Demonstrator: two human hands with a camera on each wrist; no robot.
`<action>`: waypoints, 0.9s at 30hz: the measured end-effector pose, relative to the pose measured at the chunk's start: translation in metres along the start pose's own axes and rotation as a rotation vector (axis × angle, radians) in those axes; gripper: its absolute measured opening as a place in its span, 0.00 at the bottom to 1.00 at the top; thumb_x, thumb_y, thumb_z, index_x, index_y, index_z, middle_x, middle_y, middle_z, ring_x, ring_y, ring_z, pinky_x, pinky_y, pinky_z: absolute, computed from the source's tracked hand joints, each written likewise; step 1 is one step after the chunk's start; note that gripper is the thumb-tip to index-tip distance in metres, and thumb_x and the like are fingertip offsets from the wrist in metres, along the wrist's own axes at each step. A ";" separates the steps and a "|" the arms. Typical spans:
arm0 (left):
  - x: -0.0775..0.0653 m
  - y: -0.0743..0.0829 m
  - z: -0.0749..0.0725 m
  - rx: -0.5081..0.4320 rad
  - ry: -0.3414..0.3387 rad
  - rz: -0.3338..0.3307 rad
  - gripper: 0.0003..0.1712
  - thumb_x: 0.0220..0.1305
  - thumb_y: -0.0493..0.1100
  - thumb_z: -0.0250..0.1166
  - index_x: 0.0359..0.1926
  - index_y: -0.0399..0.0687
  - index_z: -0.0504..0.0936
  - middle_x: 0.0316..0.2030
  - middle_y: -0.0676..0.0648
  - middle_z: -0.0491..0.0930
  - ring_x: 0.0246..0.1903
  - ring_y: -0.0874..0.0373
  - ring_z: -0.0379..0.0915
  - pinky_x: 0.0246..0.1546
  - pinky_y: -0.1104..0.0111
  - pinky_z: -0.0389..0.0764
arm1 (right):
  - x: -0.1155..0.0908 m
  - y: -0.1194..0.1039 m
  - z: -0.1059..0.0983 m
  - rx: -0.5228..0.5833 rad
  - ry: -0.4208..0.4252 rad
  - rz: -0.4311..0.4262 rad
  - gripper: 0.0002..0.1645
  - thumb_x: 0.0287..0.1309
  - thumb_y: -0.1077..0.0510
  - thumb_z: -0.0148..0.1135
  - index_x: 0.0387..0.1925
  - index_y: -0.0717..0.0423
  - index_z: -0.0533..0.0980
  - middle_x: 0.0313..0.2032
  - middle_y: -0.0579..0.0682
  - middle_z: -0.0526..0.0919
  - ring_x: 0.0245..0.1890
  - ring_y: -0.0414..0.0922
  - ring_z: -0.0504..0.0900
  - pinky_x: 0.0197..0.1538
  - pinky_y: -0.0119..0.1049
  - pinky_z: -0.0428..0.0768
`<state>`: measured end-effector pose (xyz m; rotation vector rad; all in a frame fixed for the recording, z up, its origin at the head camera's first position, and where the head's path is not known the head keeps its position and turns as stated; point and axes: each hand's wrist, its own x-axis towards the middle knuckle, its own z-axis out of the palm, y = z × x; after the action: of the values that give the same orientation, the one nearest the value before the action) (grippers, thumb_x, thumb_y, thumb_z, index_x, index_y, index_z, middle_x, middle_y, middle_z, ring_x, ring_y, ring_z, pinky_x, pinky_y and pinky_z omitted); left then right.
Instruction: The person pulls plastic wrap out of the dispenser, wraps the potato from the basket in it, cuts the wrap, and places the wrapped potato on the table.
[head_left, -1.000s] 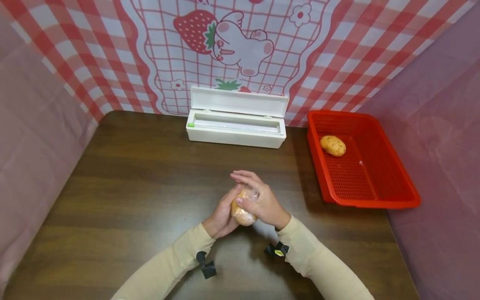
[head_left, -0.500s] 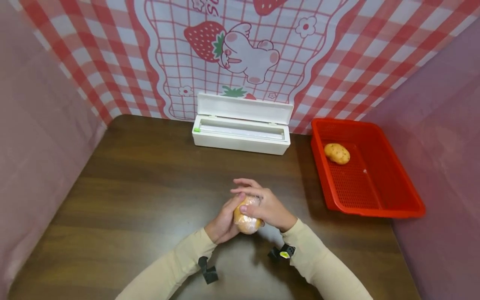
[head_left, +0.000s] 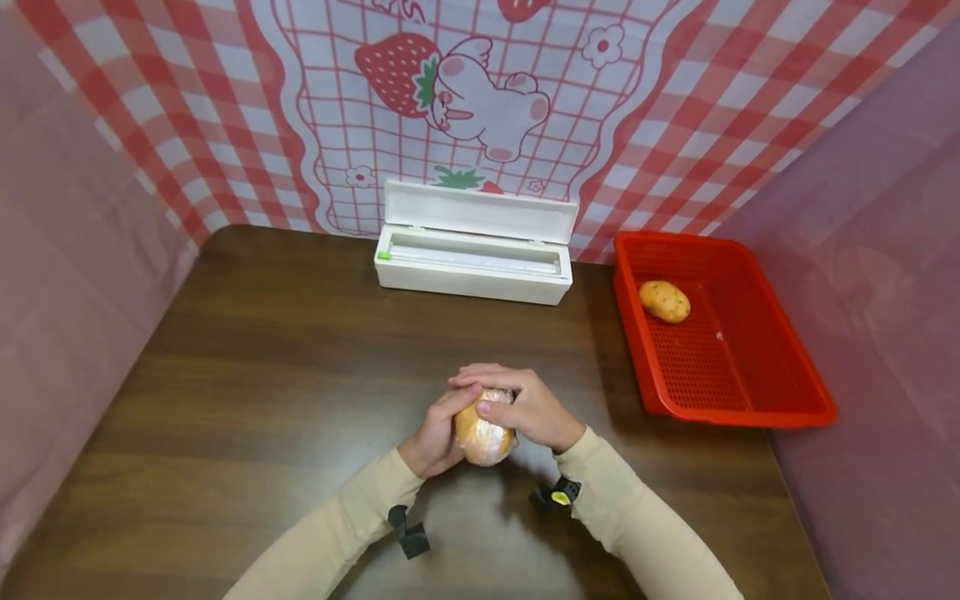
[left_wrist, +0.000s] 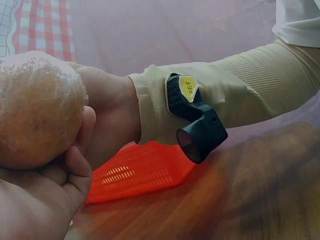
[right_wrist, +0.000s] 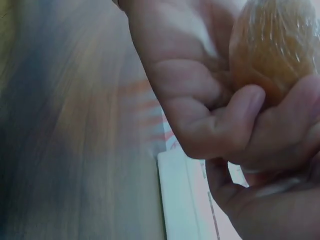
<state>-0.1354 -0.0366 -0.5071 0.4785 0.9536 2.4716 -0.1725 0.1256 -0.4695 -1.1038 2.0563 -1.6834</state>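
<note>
A potato (head_left: 482, 440) in clear plastic film is held between both hands above the table, seen in the head view. On its left side, my left hand (head_left: 433, 440) grips it with the thumb along the upper part. From the other side my right hand (head_left: 538, 413) holds it, thumb pressed on the film and fingers reaching over the far end. In the left wrist view the wrapped potato (left_wrist: 37, 115) shows shiny, wrinkled film. Curled fingers are close around the film-covered potato (right_wrist: 275, 50) in the right wrist view. Its underside is hidden in the head view.
A white cling film box (head_left: 472, 282) stands at the back, its lid raised and a roll inside. To the right, a red plastic basket (head_left: 738, 417) contains one unwrapped potato (head_left: 665, 301). A checked cloth (head_left: 697, 108) hangs behind the brown table (head_left: 300, 333).
The right fingers have come down and closer together over the far end of the potato. The potato has turned slightly in the hands. The head view has shifted a little.
</note>
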 end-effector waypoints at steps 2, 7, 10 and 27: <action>0.000 0.000 0.000 0.000 0.002 -0.006 0.16 0.76 0.52 0.51 0.54 0.47 0.69 0.45 0.48 0.76 0.38 0.56 0.80 0.39 0.58 0.85 | 0.000 0.000 -0.001 -0.010 -0.017 -0.020 0.21 0.66 0.59 0.62 0.57 0.62 0.80 0.59 0.54 0.81 0.66 0.53 0.73 0.70 0.47 0.66; 0.000 -0.001 -0.003 0.007 0.012 -0.006 0.21 0.72 0.56 0.56 0.54 0.47 0.69 0.44 0.48 0.77 0.37 0.55 0.80 0.37 0.58 0.85 | 0.003 0.002 -0.001 -0.005 -0.046 -0.052 0.23 0.68 0.56 0.61 0.59 0.63 0.79 0.60 0.55 0.81 0.64 0.53 0.74 0.68 0.47 0.69; 0.000 -0.001 -0.005 0.013 0.016 -0.005 0.22 0.70 0.57 0.58 0.54 0.47 0.70 0.44 0.48 0.78 0.37 0.55 0.81 0.37 0.59 0.85 | 0.005 0.004 -0.001 0.006 -0.051 -0.060 0.24 0.68 0.56 0.61 0.60 0.65 0.78 0.60 0.56 0.81 0.64 0.52 0.73 0.68 0.46 0.69; 0.002 0.000 -0.011 0.055 -0.135 -0.037 0.20 0.72 0.54 0.54 0.52 0.42 0.73 0.36 0.44 0.83 0.29 0.51 0.84 0.32 0.62 0.85 | 0.004 0.013 -0.007 0.111 -0.087 -0.057 0.25 0.67 0.53 0.65 0.55 0.69 0.80 0.61 0.60 0.79 0.66 0.55 0.72 0.69 0.46 0.68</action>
<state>-0.1421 -0.0408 -0.5145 0.6315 0.9683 2.3525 -0.1844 0.1286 -0.4784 -1.1879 1.8721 -1.7217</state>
